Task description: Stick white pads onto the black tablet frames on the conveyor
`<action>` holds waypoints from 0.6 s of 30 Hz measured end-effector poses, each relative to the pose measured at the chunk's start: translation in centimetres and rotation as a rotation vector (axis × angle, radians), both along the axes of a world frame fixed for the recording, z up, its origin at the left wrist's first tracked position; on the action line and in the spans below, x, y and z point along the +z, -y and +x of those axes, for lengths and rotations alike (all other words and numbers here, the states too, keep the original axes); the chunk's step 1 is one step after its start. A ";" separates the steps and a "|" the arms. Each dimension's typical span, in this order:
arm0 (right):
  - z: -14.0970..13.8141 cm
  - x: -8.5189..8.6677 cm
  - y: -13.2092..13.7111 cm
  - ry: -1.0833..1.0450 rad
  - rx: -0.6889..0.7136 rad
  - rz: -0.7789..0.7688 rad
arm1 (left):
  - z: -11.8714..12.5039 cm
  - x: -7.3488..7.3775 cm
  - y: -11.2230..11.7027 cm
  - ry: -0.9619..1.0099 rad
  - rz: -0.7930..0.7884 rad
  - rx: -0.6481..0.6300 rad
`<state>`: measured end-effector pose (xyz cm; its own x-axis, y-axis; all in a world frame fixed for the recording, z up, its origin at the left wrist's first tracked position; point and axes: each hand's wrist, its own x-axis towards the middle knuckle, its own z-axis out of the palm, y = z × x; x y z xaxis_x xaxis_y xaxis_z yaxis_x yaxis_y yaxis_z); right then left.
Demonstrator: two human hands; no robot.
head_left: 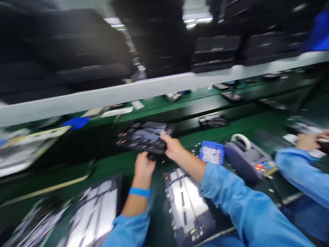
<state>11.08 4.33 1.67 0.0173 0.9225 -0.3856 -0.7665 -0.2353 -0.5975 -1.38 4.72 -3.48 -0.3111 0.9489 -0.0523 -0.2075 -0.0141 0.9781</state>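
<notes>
A black rectangular electronic unit (146, 135), blurred by motion, is held up over the green bench. My left hand (144, 168), with a blue wristband, grips its near edge from below. At the unit's right end, my right hand (174, 148) is closed on the edge, thumb on top. Below my right forearm lies a silver-faced panel with a black frame (186, 199). Another silver-faced panel (96, 209) lies to the left of my left forearm. What exactly the held unit is cannot be made out.
A grey tape dispenser (244, 157) and a blue tray of small white pieces (212, 152) stand to the right. A black part (212, 120) lies behind. A white shelf edge (154, 87) crosses above. A co-worker's hand (308, 141) is at far right.
</notes>
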 end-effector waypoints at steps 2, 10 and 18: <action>0.7 -0.8 1.8 -0.031 0.024 -0.017 | 0.1 -0.4 2.6 0.206 0.039 0.041; 7.0 -4.3 16.5 0.207 0.153 -0.048 | 0.7 -0.8 16.1 0.339 -0.026 -0.150; 10.0 -11.1 32.6 0.192 0.404 -0.441 | -0.3 -4.8 25.5 0.378 -0.241 -0.528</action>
<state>21.04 -28.23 -9.39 -0.1926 0.6254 -0.7562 -0.4543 -0.7398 -0.4962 -1.70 -20.74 -8.33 0.2701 0.9167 -0.2945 -0.4539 0.3910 0.8007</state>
